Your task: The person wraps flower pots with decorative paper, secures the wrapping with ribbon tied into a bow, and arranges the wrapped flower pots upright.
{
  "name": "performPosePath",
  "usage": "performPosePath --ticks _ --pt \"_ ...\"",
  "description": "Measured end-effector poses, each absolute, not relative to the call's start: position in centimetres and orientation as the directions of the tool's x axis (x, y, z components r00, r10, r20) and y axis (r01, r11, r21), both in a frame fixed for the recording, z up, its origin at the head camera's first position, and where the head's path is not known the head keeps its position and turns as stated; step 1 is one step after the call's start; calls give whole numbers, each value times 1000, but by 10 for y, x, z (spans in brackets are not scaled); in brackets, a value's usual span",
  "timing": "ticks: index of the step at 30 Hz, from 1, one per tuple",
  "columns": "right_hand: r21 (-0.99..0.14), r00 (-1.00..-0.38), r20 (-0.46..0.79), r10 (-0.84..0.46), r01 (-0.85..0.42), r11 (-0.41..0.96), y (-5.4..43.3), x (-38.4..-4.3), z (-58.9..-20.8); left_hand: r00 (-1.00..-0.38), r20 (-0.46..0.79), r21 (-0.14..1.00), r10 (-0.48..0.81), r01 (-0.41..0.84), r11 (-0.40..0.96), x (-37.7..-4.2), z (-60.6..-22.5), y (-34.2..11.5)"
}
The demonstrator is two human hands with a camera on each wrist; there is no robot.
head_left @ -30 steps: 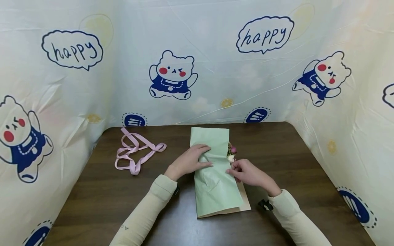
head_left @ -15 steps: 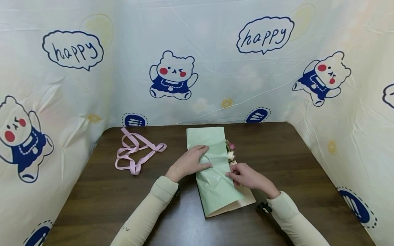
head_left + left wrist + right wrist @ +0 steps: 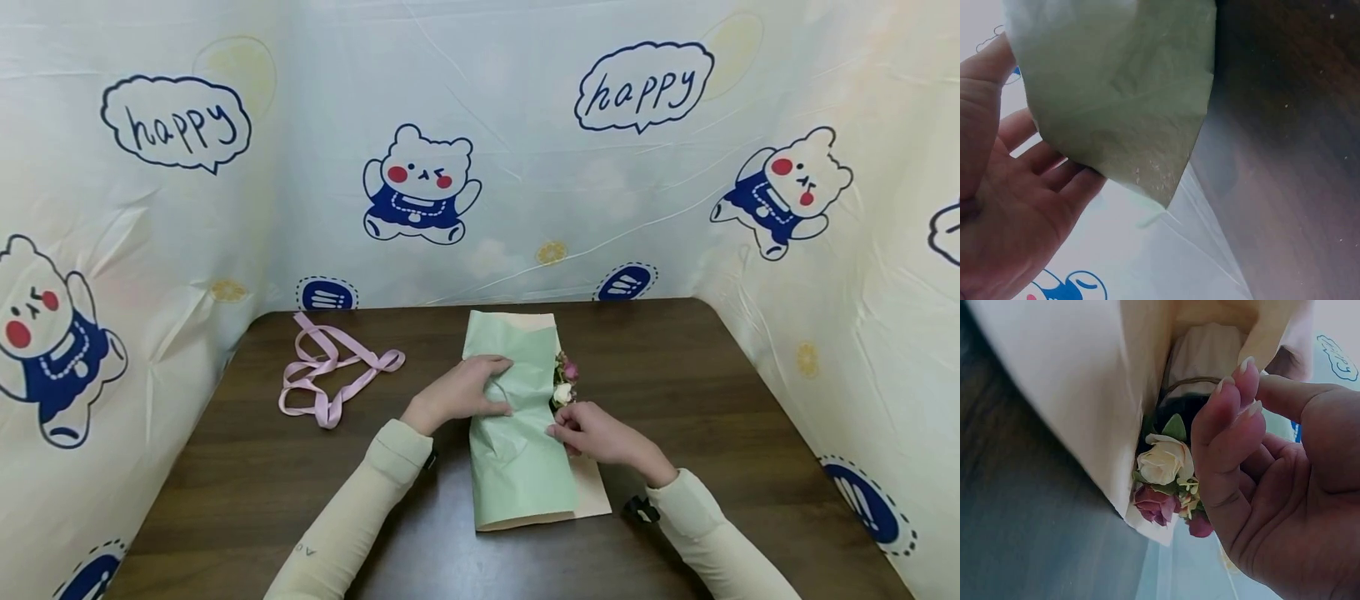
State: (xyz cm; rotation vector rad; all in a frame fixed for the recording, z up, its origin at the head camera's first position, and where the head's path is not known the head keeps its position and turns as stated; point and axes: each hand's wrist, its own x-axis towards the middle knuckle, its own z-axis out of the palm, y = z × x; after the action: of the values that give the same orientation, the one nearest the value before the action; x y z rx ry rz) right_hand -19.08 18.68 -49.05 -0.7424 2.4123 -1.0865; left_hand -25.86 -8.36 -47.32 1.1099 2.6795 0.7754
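A folded sheet of wrapping paper point(image 3: 517, 487), green outside and beige inside, lies on the table around a small bunch of artificial roses point(image 3: 563, 383). My left hand point(image 3: 459, 393) rests on its left side, thumb and index finger spread over the green face; in the left wrist view the paper point(image 3: 1122, 94) hides the fingertips. My right hand point(image 3: 600, 432) pinches the paper's right edge between thumb and fingertips, beside the flowers. In the right wrist view a cream rose point(image 3: 1163, 464) and a dusky pink rose point(image 3: 1155, 503) show below a tied, pale-wrapped handle point(image 3: 1204, 359).
A loose pink ribbon point(image 3: 330, 408) lies in loops at the left back of the dark wooden table point(image 3: 255, 475). Patterned sheeting point(image 3: 525, 183) with bears hangs behind and along both sides. A black strap piece point(image 3: 642, 509) is at the right sleeve.
The paper swung, its top going left and then back right. Its beige layer now shows at the top, and more of the roses is exposed. Both hands keep nearly the same places.
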Motion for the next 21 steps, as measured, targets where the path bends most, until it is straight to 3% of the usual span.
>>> performPosePath --ticks 13,21 --pt "-760 -729 -201 -654 -305 573 184 -181 -491 -729 85 513 680 617 597 -259 -475 -83" --pt "-724 -787 -183 -589 -298 622 185 -182 -495 -726 96 510 681 624 593 -260 -479 -82"
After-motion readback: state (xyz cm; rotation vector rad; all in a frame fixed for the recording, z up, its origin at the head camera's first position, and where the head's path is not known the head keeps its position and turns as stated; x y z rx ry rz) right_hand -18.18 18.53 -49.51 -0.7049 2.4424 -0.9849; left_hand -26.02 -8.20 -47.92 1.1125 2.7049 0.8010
